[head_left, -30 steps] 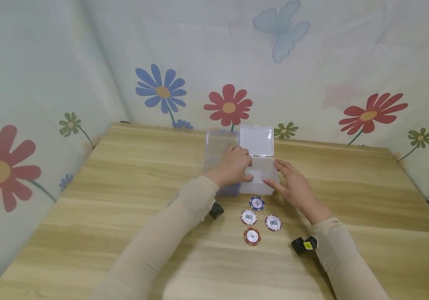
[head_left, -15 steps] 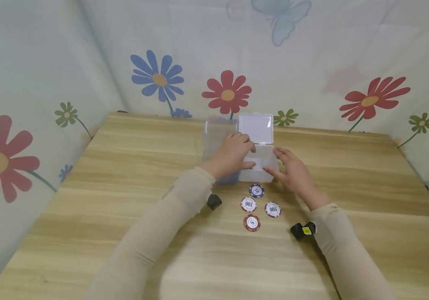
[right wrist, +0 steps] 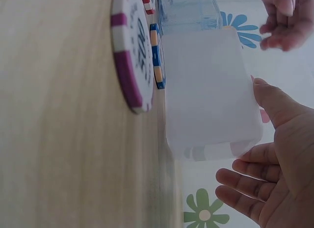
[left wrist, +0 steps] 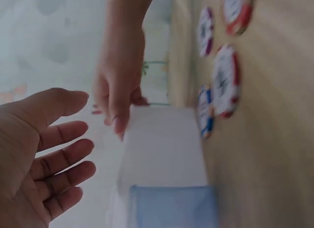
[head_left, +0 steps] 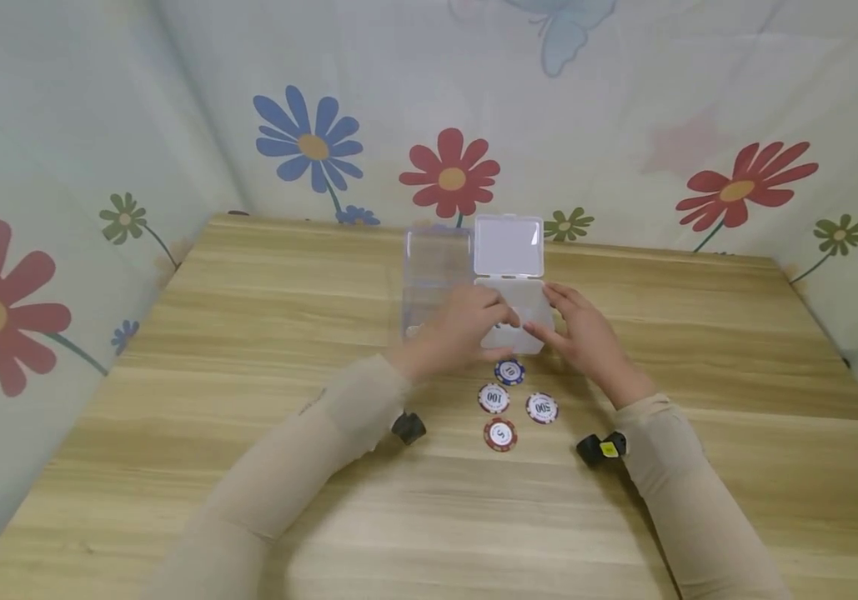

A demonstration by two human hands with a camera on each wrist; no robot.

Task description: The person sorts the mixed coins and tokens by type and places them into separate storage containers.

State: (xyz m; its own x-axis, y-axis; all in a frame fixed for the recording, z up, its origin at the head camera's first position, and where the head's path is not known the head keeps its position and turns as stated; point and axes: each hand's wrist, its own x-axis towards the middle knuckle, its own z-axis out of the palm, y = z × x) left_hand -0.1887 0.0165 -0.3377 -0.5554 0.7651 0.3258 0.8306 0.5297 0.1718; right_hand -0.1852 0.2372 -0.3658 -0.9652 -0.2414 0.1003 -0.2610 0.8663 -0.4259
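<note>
While both hands hover with relaxed, spread fingers and hold nothing, the left hand (head_left: 466, 327) sits over the near-left edge of the small white plastic box (head_left: 522, 312), and the right hand (head_left: 577, 337) is at its right side. Its hinged lid (head_left: 509, 245) stands raised behind it. A clear box (head_left: 432, 267) adjoins on the left. Four poker chips (head_left: 509, 372) lie on the table (head_left: 248, 333) just in front, nearer the person.

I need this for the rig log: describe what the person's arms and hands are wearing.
Both arms are in snug beige long sleeves ending at the wrists. The left hand and right hand are bare. A small black camera with a yellow sticker sits under the right wrist, another under the left.
</note>
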